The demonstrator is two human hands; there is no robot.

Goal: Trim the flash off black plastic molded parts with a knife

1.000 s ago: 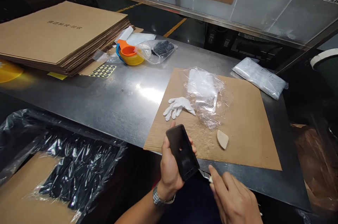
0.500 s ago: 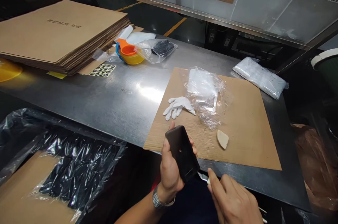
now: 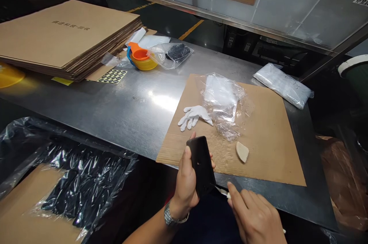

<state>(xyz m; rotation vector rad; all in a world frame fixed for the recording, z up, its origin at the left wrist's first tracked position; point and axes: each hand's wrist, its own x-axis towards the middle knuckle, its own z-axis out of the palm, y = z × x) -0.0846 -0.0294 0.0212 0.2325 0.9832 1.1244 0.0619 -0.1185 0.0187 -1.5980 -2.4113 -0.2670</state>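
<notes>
Long and metallic, the counter [image 3: 123,117] slants across the view, its far left part carrying a thick stack of brown cardboard [image 3: 71,33]. A single cardboard sheet [image 3: 270,132] lies nearer the person, with crumpled clear plastic [image 3: 220,94] on it. At the near edge are both bare hands. The left hand [image 3: 185,182] is curled around a black case [image 3: 202,163], thumb along one side and fingertips showing past the other. The right hand [image 3: 255,211] sits below and to the right of the case, just beside it. A white glove [image 3: 194,115] rests on the sheet beyond the case, and a beige wedge [image 3: 242,152] lies nearer its front. Smallest is the knife [image 3: 222,192], its pale handle pinched in the right hand's fingers, its tip at the case's lower right corner; whether it touches is hard to tell. The step in hand seems to be working this blade along the rim, and the next move calls for a firm left grip and a light stroke, fingers clear.
</notes>
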